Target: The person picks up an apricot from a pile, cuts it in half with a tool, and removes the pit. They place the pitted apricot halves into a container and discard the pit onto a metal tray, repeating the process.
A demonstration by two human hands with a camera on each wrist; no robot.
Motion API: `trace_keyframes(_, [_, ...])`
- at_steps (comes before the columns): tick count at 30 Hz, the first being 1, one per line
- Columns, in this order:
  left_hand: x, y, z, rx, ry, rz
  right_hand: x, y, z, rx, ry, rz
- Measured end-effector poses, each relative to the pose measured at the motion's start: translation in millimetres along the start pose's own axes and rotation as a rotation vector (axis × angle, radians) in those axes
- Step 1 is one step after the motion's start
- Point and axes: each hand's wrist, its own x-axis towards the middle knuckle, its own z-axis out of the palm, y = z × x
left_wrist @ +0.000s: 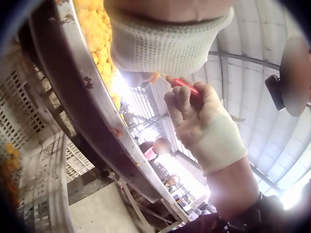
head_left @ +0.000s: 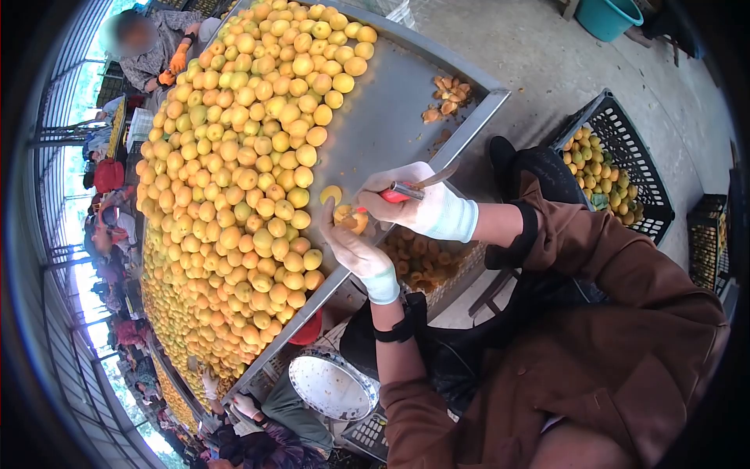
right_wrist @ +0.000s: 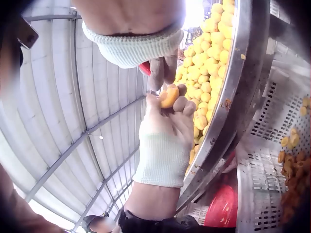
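Both hands wear pale knitted gloves with greyish fingers and meet over the near edge of a metal table. My left hand (head_left: pixel 358 252) holds a cut orange apricot (head_left: pixel 351 221) between thumb and fingers; its torn flesh shows in the right wrist view, where the apricot (right_wrist: pixel 169 96) sits at the fingertips. My right hand (head_left: pixel 418 205) grips a red-handled knife (head_left: pixel 397 192) close beside the fruit. A thin curved blade (head_left: pixel 439 177) sticks out behind that hand. A flat yellow apricot piece (head_left: pixel 331 193) shows just past the left fingertips.
A big heap of apricots (head_left: pixel 242 148) covers much of the metal table (head_left: pixel 391 102). Brown scraps (head_left: pixel 448 98) lie in its corner. Below the edge stands a crate of apricot halves (head_left: pixel 422 262). A black crate (head_left: pixel 625 141) holds more fruit; a white bucket (head_left: pixel 332 383) stands nearby. Other people work alongside.
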Motion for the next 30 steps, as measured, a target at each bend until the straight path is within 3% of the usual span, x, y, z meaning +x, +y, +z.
trace_keyframes(2, [-0.2,-9.0,-3.0,0.075,0.012,0.029,1.4,-4.6,0.6,0.136,0.012,0.199])
trace_keyframes(5, [1.0,-11.9,-8.3,0.169,-0.031,0.085,-0.1,-3.1,3.7,0.2,0.042,0.312])
trace_keyframes(9, [-1.0,-12.1,-4.1,0.136,0.016,-0.005,0.5,-2.3,-1.8,0.203,-0.042,0.323])
trace_keyframes(12, [1.9,-22.1,-6.4,0.136,0.031,0.067,-0.2,-3.5,-3.6,0.22,-0.069,0.292])
trace_keyframes(14, [3.8,-19.3,-5.0,0.204,0.056,0.136,-2.3,-1.7,-1.8,-0.103,-0.088,0.004])
trace_keyframes(18, [7.0,-20.1,-8.3,0.131,0.076,0.101,-8.1,-4.2,2.4,0.141,0.011,0.157])
trace_keyframes(23, [8.5,-9.4,-13.9,0.152,-0.012,-0.004,-12.4,5.0,8.3,-0.142,0.057,-0.078])
trace_keyframes(30, [6.3,-7.9,-12.4,0.199,0.046,0.035,-15.3,-2.3,14.1,-0.198,0.025,-0.061])
